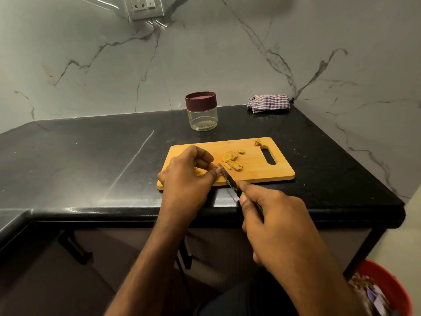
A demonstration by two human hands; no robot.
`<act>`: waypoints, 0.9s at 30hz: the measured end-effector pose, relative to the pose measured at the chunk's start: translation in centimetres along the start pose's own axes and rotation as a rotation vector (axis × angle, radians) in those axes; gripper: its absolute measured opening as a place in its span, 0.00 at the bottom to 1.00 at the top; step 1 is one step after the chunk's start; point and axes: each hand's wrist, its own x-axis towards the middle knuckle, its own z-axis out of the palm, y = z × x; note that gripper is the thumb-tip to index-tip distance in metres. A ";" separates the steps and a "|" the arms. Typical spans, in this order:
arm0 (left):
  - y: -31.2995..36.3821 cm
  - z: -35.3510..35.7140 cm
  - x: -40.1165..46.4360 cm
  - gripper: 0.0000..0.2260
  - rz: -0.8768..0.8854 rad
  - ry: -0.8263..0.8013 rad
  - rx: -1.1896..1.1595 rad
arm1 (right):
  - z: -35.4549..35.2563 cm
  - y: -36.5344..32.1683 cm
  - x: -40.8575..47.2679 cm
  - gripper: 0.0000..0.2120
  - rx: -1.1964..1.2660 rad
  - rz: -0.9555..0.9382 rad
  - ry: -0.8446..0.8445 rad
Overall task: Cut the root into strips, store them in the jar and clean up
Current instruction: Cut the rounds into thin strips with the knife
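Observation:
A wooden cutting board (257, 166) lies on the black counter. Yellow root slices and strips (231, 161) sit near its middle, with a small scrap (257, 142) by the handle slot. My right hand (273, 224) grips a green-handled knife (227, 177), forefinger along its back, the blade tip resting on the board beside the strips. My left hand (189, 174) pinches at the blade near its tip; a few yellow bits show under its palm. A clear jar (202, 116) with a maroon lid stands closed behind the board.
A checked cloth (268, 103) lies bunched at the back right against the marble wall. A red bin (385, 290) holding scraps stands on the floor at the lower right. The counter (91, 160) ends just right of the board and at its near rim.

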 end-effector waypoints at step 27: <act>0.6 -0.2 0.1 0.18 -0.056 -0.027 0.027 | -0.7 0.2 0.0 0.19 -0.193 -0.050 0.004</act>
